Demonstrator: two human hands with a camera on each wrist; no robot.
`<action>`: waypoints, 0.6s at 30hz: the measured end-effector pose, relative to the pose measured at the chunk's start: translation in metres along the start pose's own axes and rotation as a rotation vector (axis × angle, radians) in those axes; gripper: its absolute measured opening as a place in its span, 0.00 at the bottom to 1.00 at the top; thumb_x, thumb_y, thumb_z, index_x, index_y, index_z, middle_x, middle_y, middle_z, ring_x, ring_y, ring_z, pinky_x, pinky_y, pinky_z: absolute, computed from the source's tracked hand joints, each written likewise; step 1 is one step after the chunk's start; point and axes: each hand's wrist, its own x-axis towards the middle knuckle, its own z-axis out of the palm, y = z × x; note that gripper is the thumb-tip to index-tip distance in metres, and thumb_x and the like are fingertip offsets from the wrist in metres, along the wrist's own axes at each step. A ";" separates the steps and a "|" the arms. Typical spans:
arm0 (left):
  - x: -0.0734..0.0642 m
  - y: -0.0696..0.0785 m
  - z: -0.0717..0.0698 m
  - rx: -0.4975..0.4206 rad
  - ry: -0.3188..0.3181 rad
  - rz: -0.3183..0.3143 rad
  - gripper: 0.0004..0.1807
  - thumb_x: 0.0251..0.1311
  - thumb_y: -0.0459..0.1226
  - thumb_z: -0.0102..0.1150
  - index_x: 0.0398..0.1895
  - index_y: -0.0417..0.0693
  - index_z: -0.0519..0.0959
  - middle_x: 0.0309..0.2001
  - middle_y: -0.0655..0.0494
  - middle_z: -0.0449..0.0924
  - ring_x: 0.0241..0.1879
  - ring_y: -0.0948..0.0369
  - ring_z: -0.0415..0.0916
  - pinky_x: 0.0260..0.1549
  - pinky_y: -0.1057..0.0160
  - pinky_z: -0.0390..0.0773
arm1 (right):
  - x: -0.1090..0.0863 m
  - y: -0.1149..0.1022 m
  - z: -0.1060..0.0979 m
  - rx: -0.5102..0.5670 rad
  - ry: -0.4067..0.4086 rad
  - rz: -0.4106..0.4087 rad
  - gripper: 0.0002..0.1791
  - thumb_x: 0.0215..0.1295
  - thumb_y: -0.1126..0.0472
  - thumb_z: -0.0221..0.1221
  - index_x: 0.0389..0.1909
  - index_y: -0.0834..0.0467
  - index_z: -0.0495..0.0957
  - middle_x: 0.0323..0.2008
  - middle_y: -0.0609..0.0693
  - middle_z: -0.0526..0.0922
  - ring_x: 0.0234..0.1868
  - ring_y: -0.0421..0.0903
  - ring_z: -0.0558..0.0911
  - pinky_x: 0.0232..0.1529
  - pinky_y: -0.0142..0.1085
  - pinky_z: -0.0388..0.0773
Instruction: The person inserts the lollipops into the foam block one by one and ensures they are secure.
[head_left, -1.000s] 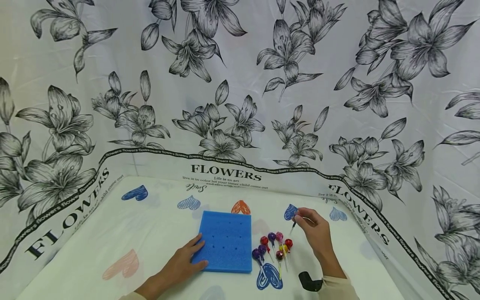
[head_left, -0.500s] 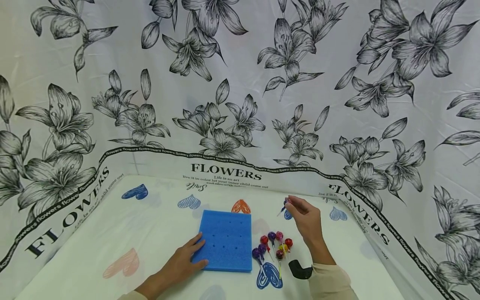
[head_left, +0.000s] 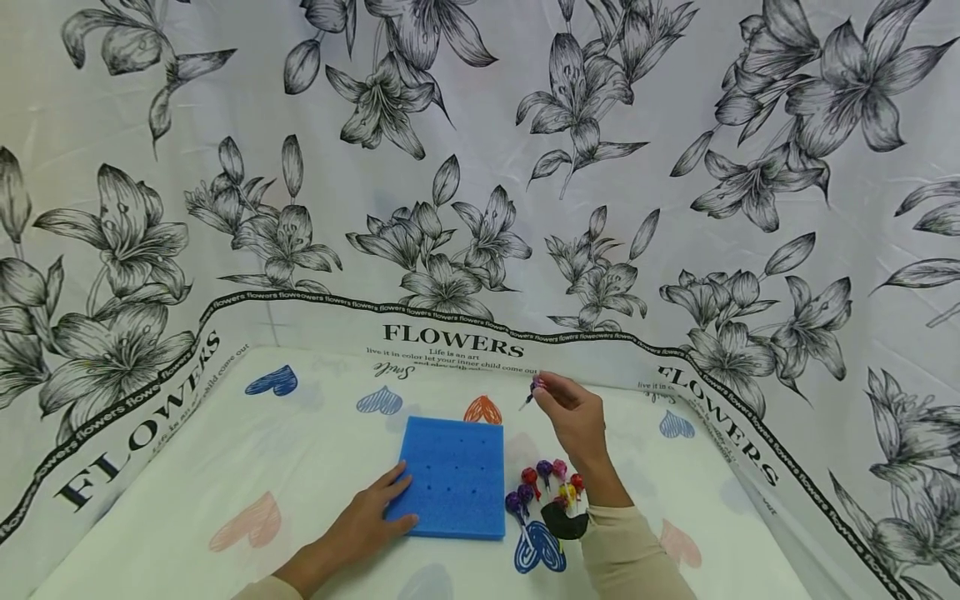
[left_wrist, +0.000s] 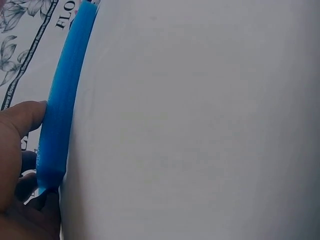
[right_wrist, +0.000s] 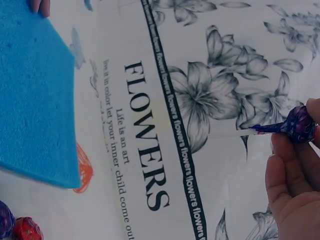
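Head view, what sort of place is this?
Probably a workspace set up for a small tabletop activity: a flower-printed curtain hangs behind, a heart-printed cloth covers the flat surface, and blue foam with small holes lies on it beside lollipops.

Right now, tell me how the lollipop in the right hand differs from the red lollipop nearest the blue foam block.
The purple lollipop is pinched aloft by the right hand; the red lollipop lies on the tablecloth. The purple lollipop's wrapper is dark; the red lollipop's is bright. Both have round, wrapped heads.
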 end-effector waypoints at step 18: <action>0.001 -0.001 0.002 -0.009 -0.003 -0.009 0.40 0.58 0.52 0.65 0.66 0.35 0.68 0.72 0.43 0.56 0.69 0.42 0.54 0.61 0.41 0.61 | 0.017 0.023 0.045 0.077 -0.059 -0.097 0.17 0.65 0.67 0.61 0.53 0.68 0.78 0.47 0.60 0.82 0.47 0.48 0.82 0.48 0.35 0.79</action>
